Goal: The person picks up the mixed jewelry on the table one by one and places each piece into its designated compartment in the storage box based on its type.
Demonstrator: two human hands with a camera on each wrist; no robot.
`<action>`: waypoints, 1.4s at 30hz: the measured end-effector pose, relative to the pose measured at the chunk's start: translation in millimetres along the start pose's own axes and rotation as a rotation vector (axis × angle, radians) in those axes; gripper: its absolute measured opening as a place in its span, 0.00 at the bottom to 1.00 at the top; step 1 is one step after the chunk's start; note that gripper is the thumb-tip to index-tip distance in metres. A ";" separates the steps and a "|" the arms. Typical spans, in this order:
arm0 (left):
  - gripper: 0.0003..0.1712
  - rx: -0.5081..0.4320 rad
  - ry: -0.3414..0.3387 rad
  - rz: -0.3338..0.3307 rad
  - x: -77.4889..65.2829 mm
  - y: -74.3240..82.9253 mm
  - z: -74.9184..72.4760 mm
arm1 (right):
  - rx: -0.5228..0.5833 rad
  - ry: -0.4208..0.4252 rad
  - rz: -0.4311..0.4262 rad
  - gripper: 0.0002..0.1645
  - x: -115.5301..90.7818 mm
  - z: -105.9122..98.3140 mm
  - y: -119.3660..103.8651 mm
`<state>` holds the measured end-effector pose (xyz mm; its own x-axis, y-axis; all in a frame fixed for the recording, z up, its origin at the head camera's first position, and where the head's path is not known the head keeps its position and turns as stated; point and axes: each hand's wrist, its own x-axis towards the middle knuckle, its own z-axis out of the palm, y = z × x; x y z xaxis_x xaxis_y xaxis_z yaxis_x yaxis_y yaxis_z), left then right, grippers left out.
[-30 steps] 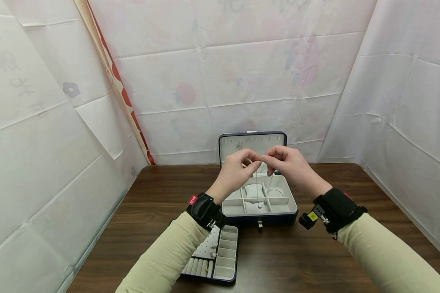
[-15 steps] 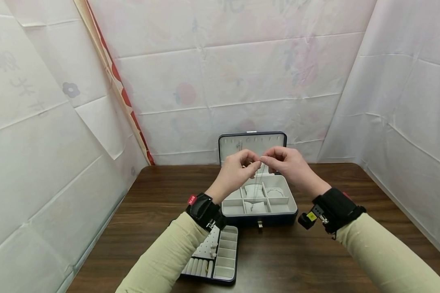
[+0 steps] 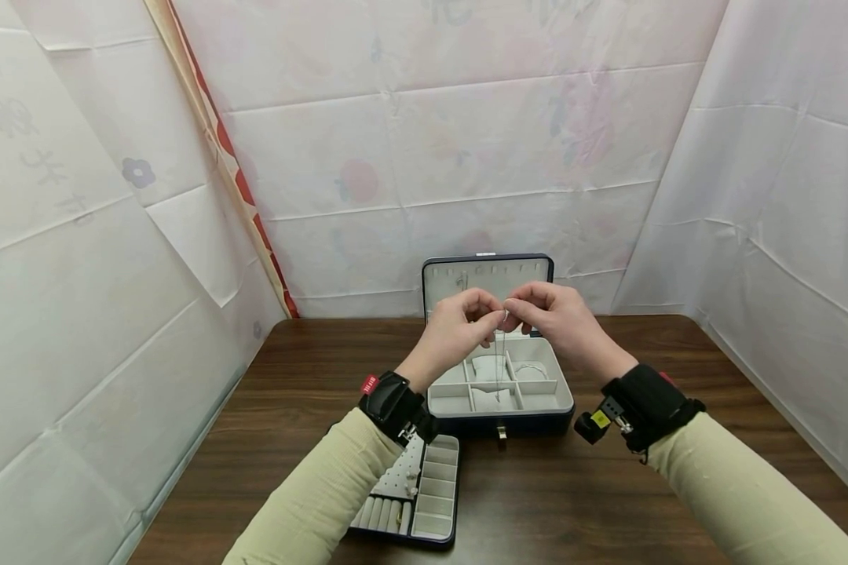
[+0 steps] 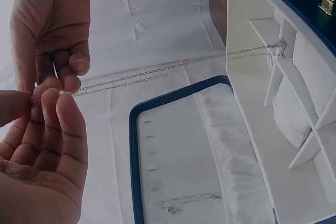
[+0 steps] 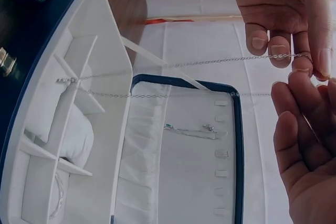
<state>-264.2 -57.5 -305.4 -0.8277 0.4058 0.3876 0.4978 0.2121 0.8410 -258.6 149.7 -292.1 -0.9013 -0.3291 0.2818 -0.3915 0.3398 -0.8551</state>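
Thumb and fingers of my left hand (image 3: 459,326) pinch one end of a thin silver necklace (image 4: 152,71). My right hand (image 3: 554,320) pinches the chain too, and the fingertips of both hands meet. Two strands hang down from there, with a small pendant (image 5: 65,80) at the bottom, over the front middle compartment of the jewelry box (image 3: 466,428). The clasp is too small to make out between the fingers. Behind the hands the box's lid (image 3: 495,273) stands up, and another necklace with a green stone (image 4: 194,199) hangs on it.
The box compartments hold white cushions (image 3: 491,367) and a bracelet (image 3: 532,369). In front, partly under the left forearm, a jewelry tray (image 3: 434,502) with ring rolls and small slots lies on the wooden table (image 3: 572,494). White sheets (image 3: 410,157) surround the table.
The strands, spread apart a second ago, came together and now hang side by side. The pendant swung left, then back right. Both hands stay nearly in place.
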 end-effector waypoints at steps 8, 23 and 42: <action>0.03 0.017 0.001 0.018 -0.3 -1.8 1.1 | 0.040 -0.013 0.037 0.21 1.3 0.2 1.7; 0.10 0.152 -0.022 0.065 -2.3 -1.4 3.8 | 0.211 -0.002 0.115 0.25 2.6 -0.1 1.9; 0.11 0.142 -0.001 0.142 -7.1 -9.9 4.1 | 0.214 0.045 0.027 0.15 11.6 -1.4 -3.3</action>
<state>-262.2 -58.8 -318.0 -0.7462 0.4415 0.4983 0.6413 0.2754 0.7162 -268.1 145.9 -285.4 -0.9201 -0.2813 0.2724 -0.3229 0.1515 -0.9342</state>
